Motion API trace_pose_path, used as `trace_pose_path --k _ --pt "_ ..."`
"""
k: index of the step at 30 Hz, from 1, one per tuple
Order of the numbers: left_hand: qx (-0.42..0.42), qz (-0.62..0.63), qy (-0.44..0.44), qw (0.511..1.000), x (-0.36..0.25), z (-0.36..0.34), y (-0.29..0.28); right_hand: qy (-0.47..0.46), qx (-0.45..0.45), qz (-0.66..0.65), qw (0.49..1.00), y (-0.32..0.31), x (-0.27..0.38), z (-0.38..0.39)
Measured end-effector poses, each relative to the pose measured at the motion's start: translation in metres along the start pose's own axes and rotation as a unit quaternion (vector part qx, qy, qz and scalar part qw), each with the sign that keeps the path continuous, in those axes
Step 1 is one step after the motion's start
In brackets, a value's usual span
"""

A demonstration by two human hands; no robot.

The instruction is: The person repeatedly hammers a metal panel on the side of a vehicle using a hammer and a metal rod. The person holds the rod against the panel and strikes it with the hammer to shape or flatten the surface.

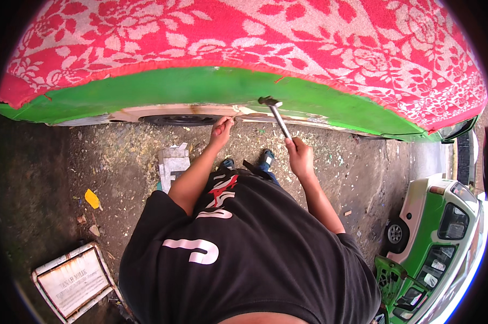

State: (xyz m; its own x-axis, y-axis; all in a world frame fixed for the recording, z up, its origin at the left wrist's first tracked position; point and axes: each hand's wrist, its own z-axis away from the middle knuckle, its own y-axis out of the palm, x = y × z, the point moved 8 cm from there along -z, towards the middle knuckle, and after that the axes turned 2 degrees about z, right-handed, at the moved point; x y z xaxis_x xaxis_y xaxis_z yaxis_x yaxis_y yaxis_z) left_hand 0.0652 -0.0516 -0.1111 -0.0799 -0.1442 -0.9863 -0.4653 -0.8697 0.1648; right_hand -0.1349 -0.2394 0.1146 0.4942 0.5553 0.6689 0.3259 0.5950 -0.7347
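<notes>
My right hand is closed around the handle of a hammer. The hammer's head is raised close to the side of a green vehicle body. To its left, my left hand is closed near the body's lower edge, its fingertips pinched by the scraped strip. Whatever sits in those fingers is too small to make out. Along that lower edge the paint is worn to beige and rust-coloured patches. A dark tyre shows beneath it, left of my left hand.
Red-and-white floral cloth covers the vehicle's top. Pale flakes litter the ground around my feet. A whitish flat piece, a yellow scrap and a framed sign lie left. A green-and-white van stands at lower right.
</notes>
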Motion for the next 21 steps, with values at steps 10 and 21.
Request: trace_pose_path --k 10,21 --pt "-0.008 -0.03 0.038 0.999 0.002 0.005 0.0 0.045 0.004 -0.021 0.999 0.003 -0.019 0.01" --pt "-0.036 0.008 0.05 0.998 0.018 0.012 -0.009 0.05 0.043 0.021 0.998 0.012 -0.026 0.019"
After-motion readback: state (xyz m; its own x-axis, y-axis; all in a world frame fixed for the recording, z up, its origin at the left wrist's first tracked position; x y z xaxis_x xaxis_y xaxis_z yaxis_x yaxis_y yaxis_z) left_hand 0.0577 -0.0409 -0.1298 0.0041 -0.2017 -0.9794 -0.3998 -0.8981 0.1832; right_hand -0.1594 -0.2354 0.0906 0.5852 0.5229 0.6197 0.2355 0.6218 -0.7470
